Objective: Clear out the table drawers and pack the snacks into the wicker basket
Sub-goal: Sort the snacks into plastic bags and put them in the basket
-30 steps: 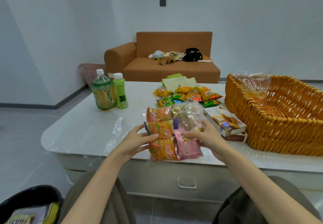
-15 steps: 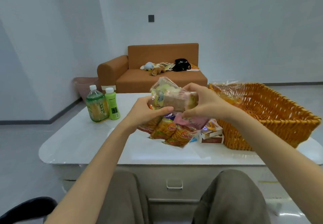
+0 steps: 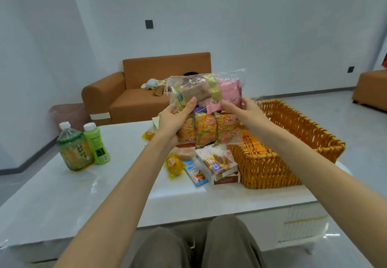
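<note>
From the head camera we saw our left hand (image 3: 171, 124) and right hand (image 3: 247, 113) gripping a clear snack bag (image 3: 206, 108) above the tabletop (image 3: 104, 188), beside the wicker basket (image 3: 293, 140). The bag hid most fingers; package print was blurred.

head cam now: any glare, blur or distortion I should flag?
Head view: glare streaks on the clear snack bag and on the glossy table; wide-angle warp bends the walls and stretches the forearms; slight motion softness on the left hand and right hand; light is even, with soft shadows.
</note>
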